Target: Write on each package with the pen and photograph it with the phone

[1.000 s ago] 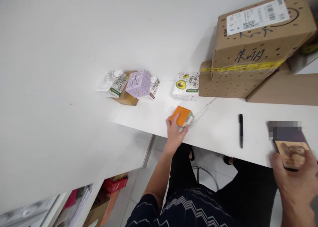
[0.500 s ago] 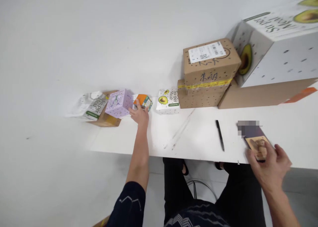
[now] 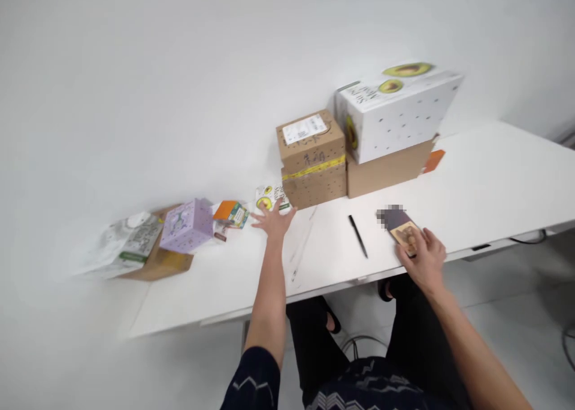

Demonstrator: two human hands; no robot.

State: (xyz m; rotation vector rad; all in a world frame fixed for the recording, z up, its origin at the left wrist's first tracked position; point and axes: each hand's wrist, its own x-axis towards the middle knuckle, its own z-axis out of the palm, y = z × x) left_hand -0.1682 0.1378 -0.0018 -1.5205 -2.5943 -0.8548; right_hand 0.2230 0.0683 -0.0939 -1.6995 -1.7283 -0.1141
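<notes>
The left hand [image 3: 272, 220] reaches far across the white counter [image 3: 471, 188] with fingers spread, empty, just in front of a small avocado box [image 3: 271, 196] and right of an orange box [image 3: 231, 213]. The right hand [image 3: 426, 257] rests on a dark card [image 3: 403, 229] at the near edge, a pen [image 3: 358, 236] lying between the hands.

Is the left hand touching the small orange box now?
Apart. In the head view the open left hand is spread on the table, with bare white surface showing between it and the small orange box.
</notes>
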